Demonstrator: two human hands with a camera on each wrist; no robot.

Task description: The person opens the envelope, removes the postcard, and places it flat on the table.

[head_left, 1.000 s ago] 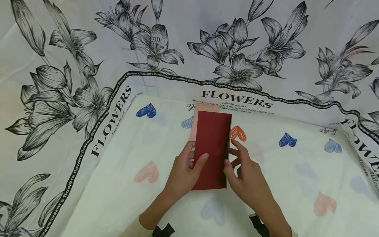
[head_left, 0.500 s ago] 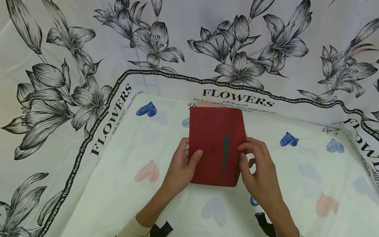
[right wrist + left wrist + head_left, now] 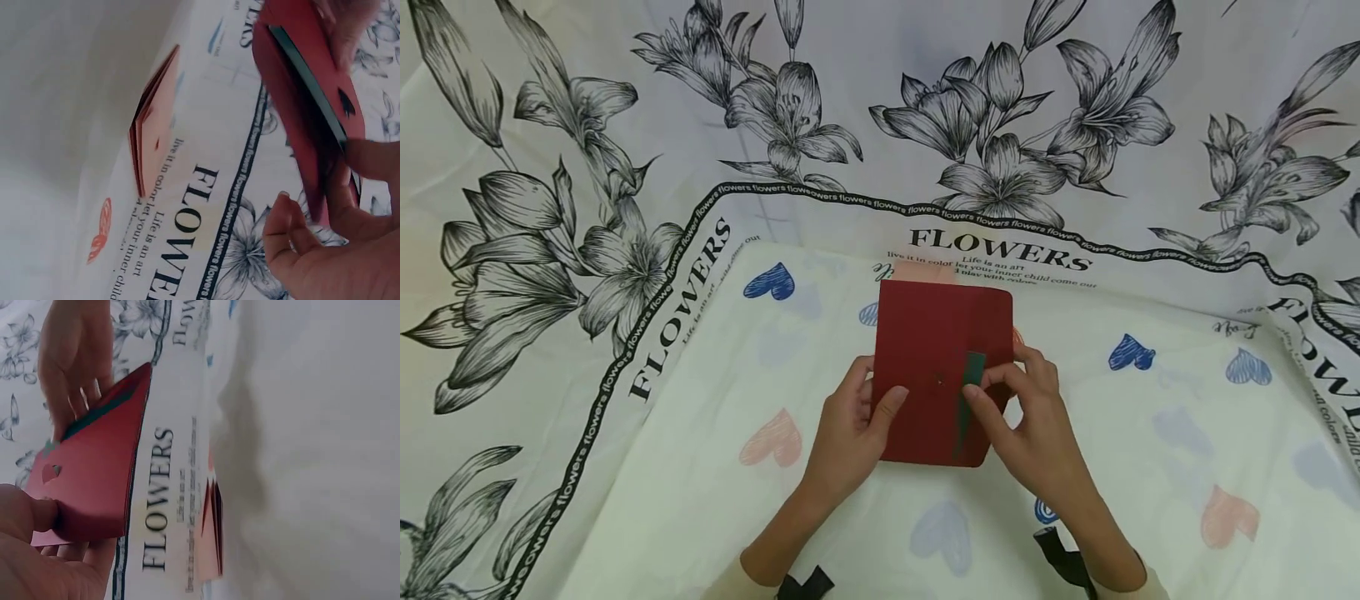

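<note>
A red paper envelope (image 3: 921,333) with a small heart-shaped cut-out (image 3: 51,473) is held above the cloth, its round-cornered flap spread to the right. My left hand (image 3: 853,425) grips its left side, thumb on the front and fingers behind. At the slit beside the flap shows a strip of green paper (image 3: 974,367). My right hand (image 3: 1033,425) pinches this green edge between thumb and forefinger; its other fingers lie behind the flap. Seen from the right wrist, the green paper (image 3: 309,81) stands along the parted opening. How much of it sits inside is hidden.
Behind the envelope lies folded pink paper (image 3: 153,134), mostly covered in the head view. A cream cloth with printed hearts (image 3: 647,508) covers the work area, over a white cloth with black flower drawings (image 3: 820,221).
The red envelope's flap has unfolded to the right, uncovering the green strip. My right hand has moved from the flap's outer edge inward to the green paper. My left hand keeps its grip.
</note>
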